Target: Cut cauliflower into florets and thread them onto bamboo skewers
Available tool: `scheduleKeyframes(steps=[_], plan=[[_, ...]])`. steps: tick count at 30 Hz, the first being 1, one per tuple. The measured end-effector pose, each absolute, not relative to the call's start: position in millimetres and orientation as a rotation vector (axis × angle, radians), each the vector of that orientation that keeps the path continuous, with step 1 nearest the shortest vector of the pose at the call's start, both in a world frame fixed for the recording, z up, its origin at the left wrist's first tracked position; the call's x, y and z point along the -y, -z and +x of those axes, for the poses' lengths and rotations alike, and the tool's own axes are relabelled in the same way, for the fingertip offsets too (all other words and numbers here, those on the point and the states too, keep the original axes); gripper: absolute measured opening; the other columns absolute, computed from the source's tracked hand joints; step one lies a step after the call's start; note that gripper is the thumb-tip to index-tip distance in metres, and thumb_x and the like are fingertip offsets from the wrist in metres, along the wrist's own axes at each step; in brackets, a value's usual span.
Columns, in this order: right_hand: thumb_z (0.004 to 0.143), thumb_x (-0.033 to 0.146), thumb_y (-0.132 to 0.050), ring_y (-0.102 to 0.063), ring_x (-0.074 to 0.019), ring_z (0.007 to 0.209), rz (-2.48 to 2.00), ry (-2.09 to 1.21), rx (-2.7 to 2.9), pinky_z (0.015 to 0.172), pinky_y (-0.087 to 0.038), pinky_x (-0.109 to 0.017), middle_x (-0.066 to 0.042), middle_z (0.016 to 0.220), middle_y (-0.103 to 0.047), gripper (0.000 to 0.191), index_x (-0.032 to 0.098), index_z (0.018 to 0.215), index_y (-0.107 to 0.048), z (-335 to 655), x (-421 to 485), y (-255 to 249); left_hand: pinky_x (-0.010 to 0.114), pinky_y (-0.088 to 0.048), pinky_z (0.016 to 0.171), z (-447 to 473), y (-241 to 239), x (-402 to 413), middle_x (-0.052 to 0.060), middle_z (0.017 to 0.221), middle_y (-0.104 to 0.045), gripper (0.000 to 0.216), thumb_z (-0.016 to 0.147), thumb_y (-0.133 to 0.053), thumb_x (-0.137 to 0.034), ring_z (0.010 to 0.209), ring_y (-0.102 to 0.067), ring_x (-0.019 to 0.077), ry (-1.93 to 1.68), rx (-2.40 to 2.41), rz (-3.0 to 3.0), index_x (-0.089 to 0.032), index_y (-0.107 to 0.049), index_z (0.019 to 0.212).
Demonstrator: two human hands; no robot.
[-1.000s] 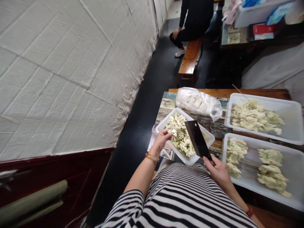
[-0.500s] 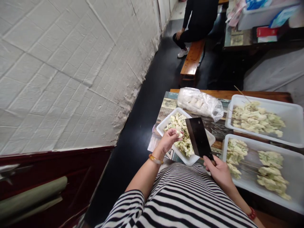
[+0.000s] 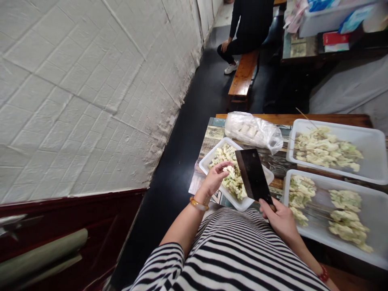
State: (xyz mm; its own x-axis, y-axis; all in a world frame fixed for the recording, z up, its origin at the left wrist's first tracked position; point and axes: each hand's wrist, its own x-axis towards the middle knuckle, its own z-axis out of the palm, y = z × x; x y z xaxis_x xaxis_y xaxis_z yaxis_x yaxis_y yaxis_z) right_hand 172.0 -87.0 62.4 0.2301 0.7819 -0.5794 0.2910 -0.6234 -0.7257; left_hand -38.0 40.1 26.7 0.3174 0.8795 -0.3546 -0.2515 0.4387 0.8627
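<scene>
My right hand [image 3: 280, 218] is closed round the handle of a dark, broad-bladed cleaver [image 3: 254, 174]. The blade points up and hangs over a white plastic tray [image 3: 268, 174], hiding part of it. Cut cauliflower florets [image 3: 236, 186] fill the tray's left part. Over these florets is my left hand [image 3: 214, 178], its thumb and fingers apart. A pale floret [image 3: 229, 171] lies at the fingertips of that hand and seems loose from its grip.
A clear bag of whitish pieces [image 3: 253, 131] lies behind the tray. To the right, two white trays [image 3: 376, 153] hold cauliflower on thin sticks. Beyond the table, a person in dark clothes [image 3: 251, 24] sits on a wooden bench [image 3: 244, 76]. A white wall [image 3: 91, 89] runs along the left.
My left fingers have spread from their pinch on a cauliflower floret. The cleaver stays in my right hand, almost unmoved. The view has shifted slightly.
</scene>
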Motion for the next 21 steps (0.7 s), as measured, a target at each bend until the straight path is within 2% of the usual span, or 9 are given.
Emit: scheduleKeyframes(steps=[3, 7, 10, 13, 18, 21], plan=[[0.078, 0.052, -0.054, -0.052, -0.0147, 0.052, -2.023, -1.399, 1.02, 0.055, -0.04, -0.024, 0.001, 0.052, -0.057, 0.037, 0.019, 0.063, -0.06, 170.1, 84.9, -65.0, 0.029, -0.037, 0.091, -38.6, -21.4, -40.6, 0.009, 0.115, -0.065, 0.039, 0.066, -0.074, -0.02, 0.109, -0.053, 0.0204, -0.859, -1.019, 0.767, -0.018, -0.071, 0.104], [0.079, 0.051, -0.053, -0.053, -0.0147, 0.052, -1.972, -1.45, 1.065, 0.056, -0.041, -0.023, 0.001, 0.051, -0.056, 0.037, 0.02, 0.061, -0.058, 167.2, 81.2, -65.9, 0.027, -0.04, 0.087, -36.5, -14.1, -39.1, 0.008, 0.113, -0.065, 0.037, 0.065, -0.076, -0.02, 0.096, -0.058, 0.0149, -0.907, -1.062, 0.638, -0.018, -0.071, 0.101], [0.08, 0.05, -0.053, -0.052, -0.0146, 0.052, -1.95, -1.462, 1.077, 0.055, -0.04, -0.023, 0.001, 0.051, -0.056, 0.037, 0.02, 0.06, -0.057, 165.6, 79.3, -65.3, 0.026, -0.044, 0.081, -34.7, -12.2, -36.1, 0.006, 0.101, -0.066, 0.035, 0.065, -0.077, -0.023, 0.082, -0.059, 0.0109, -0.918, -1.017, 0.569, -0.016, -0.069, 0.098], [0.081, 0.05, -0.053, -0.052, -0.0141, 0.052, -1.926, -1.456, 1.08, 0.054, -0.04, -0.023, 0.001, 0.051, -0.055, 0.037, 0.02, 0.06, -0.056, 165.8, 79.1, -63.6, 0.03, -0.049, 0.077, -35.0, -13.4, -32.7, 0.002, 0.084, -0.063, 0.036, 0.064, -0.078, -0.026, 0.074, -0.062, 0.0121, -0.85, -1.004, 0.502, -0.016, -0.062, 0.095], [0.083, 0.054, -0.05, -0.053, -0.0145, 0.051, -1.971, -1.412, 1.103, 0.053, -0.041, -0.023, 0.001, 0.053, -0.057, 0.04, 0.019, 0.066, -0.06, 168.0, 81.4, -59.7, 0.025, -0.049, 0.064, -35.9, -17.9, -29.5, -0.001, 0.076, -0.059, 0.045, 0.066, -0.077, -0.026, 0.071, -0.065, 0.0139, -0.713, -1.06, 0.588, -0.018, -0.057, 0.105], [0.085, 0.053, -0.05, -0.061, -0.0174, 0.06, -1.999, -1.245, 1.218, 0.06, -0.046, -0.025, -0.003, 0.065, -0.066, 0.039, 0.018, 0.084, -0.068, 169.0, 83.5, -55.9, 0.028, -0.051, 0.07, -32.0, -21.4, -29.1, 0.001, 0.077, -0.06, 0.043, 0.068, -0.074, -0.027, 0.072, -0.065, 0.0139, -0.662, -1.048, 0.561, -0.015, -0.058, 0.106]])
